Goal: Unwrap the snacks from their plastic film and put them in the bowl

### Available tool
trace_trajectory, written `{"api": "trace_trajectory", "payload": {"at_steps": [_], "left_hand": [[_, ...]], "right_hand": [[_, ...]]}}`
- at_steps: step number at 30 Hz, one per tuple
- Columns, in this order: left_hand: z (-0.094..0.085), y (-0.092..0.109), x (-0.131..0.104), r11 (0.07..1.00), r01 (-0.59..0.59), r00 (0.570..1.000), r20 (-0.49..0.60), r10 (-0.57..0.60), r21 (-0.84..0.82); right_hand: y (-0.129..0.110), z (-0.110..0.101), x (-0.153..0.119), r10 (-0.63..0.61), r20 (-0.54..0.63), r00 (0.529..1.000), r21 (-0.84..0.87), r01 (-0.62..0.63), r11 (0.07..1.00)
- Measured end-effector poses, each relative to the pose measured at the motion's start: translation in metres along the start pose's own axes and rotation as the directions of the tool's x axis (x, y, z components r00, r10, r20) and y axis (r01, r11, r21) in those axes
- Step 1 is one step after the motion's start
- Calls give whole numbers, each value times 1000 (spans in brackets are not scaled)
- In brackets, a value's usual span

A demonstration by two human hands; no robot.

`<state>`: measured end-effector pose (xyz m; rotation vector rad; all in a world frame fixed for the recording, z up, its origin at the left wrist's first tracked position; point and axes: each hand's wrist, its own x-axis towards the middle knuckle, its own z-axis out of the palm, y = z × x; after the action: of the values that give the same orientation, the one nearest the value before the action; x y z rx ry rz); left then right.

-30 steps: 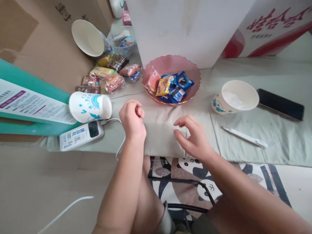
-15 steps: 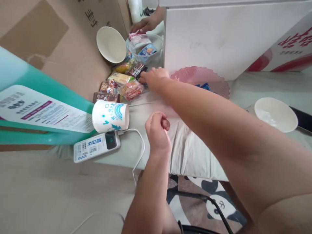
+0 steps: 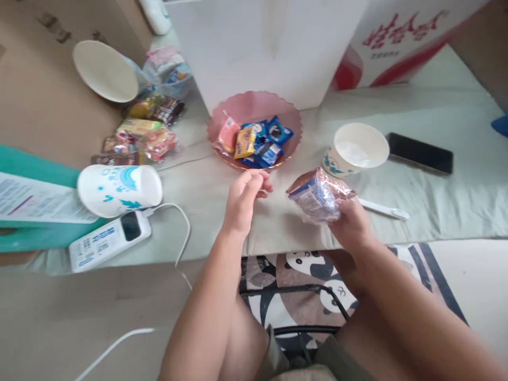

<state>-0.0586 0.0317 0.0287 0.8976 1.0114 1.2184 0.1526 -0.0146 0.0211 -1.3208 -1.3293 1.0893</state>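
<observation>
My right hand (image 3: 351, 219) grips a wrapped snack pack (image 3: 317, 196), brown and blue in crinkled clear film, above the cloth beside a paper bowl (image 3: 361, 145). My left hand (image 3: 244, 198) is loosely curled with nothing visible in it, just in front of a pink scalloped plate (image 3: 291, 153). On that plate lie several small packets: blue packets (image 3: 280, 129), a yellow packet (image 3: 245, 142) and a pink packet (image 3: 228, 134). More wrapped snacks (image 3: 159, 143) are piled at the left.
A paper cup (image 3: 119, 190) lies on its side near a power bank (image 3: 111, 241) with a white cable (image 3: 188, 227). Another paper bowl (image 3: 105, 71) leans at the back left. A white box (image 3: 270, 47) stands behind the plate. A phone (image 3: 420, 153) and white plastic utensil (image 3: 383, 208) lie right.
My right hand has come back from the snack pile to the right, now holding the wrapped pack. The view has shifted right, and another person's hand at the back is out of sight.
</observation>
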Motion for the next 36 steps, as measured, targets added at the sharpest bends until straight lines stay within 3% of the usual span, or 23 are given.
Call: {"api": "trace_trajectory", "payload": {"at_steps": [3,5,8,11,13,17,20,22,25,29,33,36], "left_hand": [[26,-22,-2,992,90,954,277,-112,91],[43,-35,-4,987,97,930,341,-135,126],[64,-49,-4,987,93,931,339,-133,132],[75,-55,-3,991,67,953,286,-99,120],[77,-56,0,990,22,968,246,-56,141],[75,-56,8,960,-97,987,150,58,263],[72,-56,11,913,-182,983,103,155,366],[74,-56,11,883,-218,976,105,192,417],[79,-54,8,845,-261,965,109,237,467],[81,-45,3,791,-311,950,160,267,527],[69,-33,0,735,-296,942,314,119,610],[60,-34,-2,779,-223,951,308,40,587]], "right_hand": [[30,-17,-12,176,-49,983,315,-152,937],[35,-22,-13,215,-12,977,381,-194,904],[29,-33,-16,211,65,975,368,-219,903],[17,-53,-23,110,29,994,111,-112,988],[14,-70,-26,10,-37,999,-137,-15,990],[29,-102,-25,-143,-206,968,-513,18,858],[47,-113,-21,-180,-218,959,-668,-12,744],[51,-115,-19,-154,-205,966,-697,-34,716],[43,-113,-20,-97,-209,973,-630,-58,775],[25,-106,-23,-4,-138,990,-292,-37,956],[21,-90,-24,-15,-82,997,-97,7,995],[23,-75,-24,-30,54,998,13,30,999]]}}
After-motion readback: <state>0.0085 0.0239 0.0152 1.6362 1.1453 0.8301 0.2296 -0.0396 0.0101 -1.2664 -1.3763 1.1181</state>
